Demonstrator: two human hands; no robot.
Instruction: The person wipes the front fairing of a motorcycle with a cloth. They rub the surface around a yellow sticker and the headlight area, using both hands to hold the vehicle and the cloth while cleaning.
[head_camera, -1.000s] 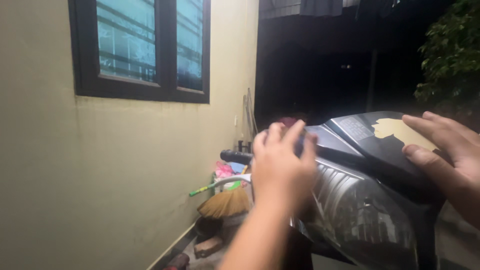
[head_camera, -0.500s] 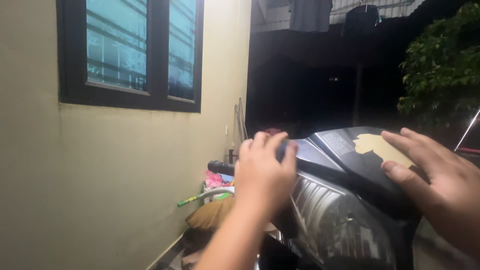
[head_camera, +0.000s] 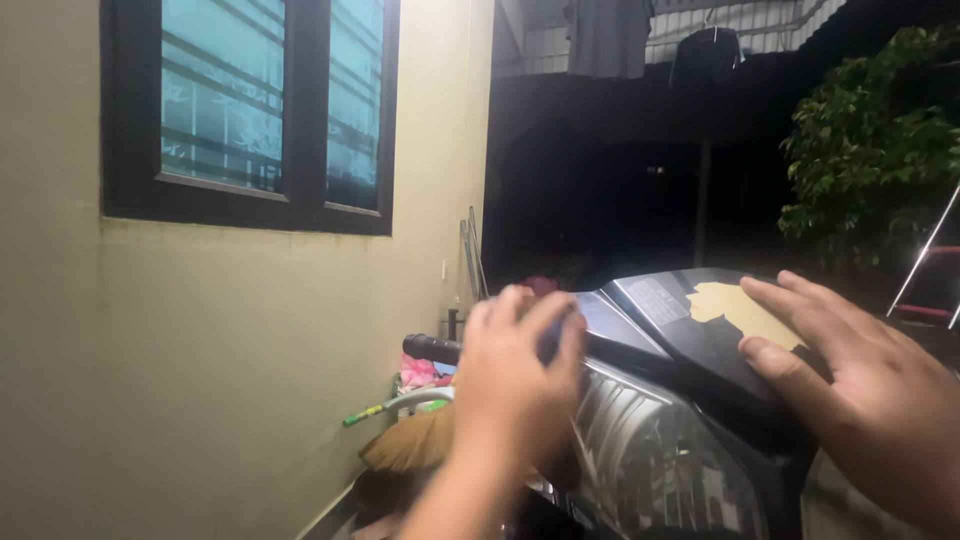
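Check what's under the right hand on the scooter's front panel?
The right hand lies flat on the black front panel. A tan patch shows on the panel beside the fingers; its far end runs under them, so its full extent is covered.

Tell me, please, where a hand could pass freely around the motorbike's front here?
Free: between the left hand and right hand, over the dark panel. Crowded: low by the wall, where a broom and pink clutter sit.
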